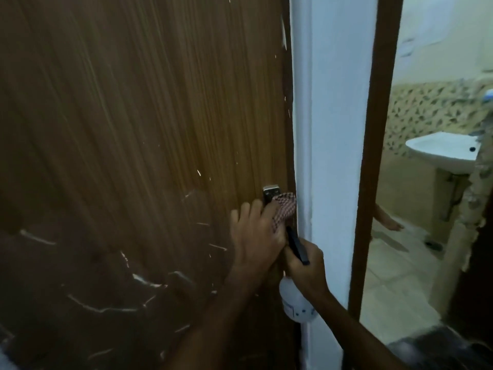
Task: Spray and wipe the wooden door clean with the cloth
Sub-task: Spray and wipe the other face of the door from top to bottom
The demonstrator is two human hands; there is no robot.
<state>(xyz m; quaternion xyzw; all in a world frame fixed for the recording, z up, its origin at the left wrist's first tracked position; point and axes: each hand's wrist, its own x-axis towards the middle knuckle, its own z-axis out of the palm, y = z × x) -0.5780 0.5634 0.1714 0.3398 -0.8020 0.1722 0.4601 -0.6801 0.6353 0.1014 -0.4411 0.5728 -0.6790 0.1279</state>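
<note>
- While the left hand (pixel 256 231) presses the red-and-white checked cloth (pixel 285 206) against the brown wood-grain door (pixel 133 129), its fingers lie spread and fairly straight over the fabric, which sits at the door's right edge just beside the small silver metal latch plate (pixel 270 190).
- The right hand (pixel 306 265) has its fingers curled tight around the neck of the white plastic spray bottle with a black trigger head (pixel 296 300); the bottle hangs just below and to the right of the cloth hand, close to the pale blue door frame (pixel 333 129).
- The 2 hands are nearly touching, and the black nozzle seems to point up toward the cloth; whether a finger is on the trigger cannot be told.
- White streaks and scuffs (pixel 144 281) mark the lower part of the door, so much of the panel probably remains to be wiped.
- Risks, as a judgement:
  - The cloth could snag on the latch plate's edge and drag out from under the flat fingers, since they press it without gripping.
  - A spray from this close could wet the left hand or the frame and miss the wood.
  - Crowding the bottle against the wiping hand may knock it or loosen the right hand's hold.
- Beyond the frame, a white ceramic washbasin (pixel 442 153) shows in a tiled room.
</note>
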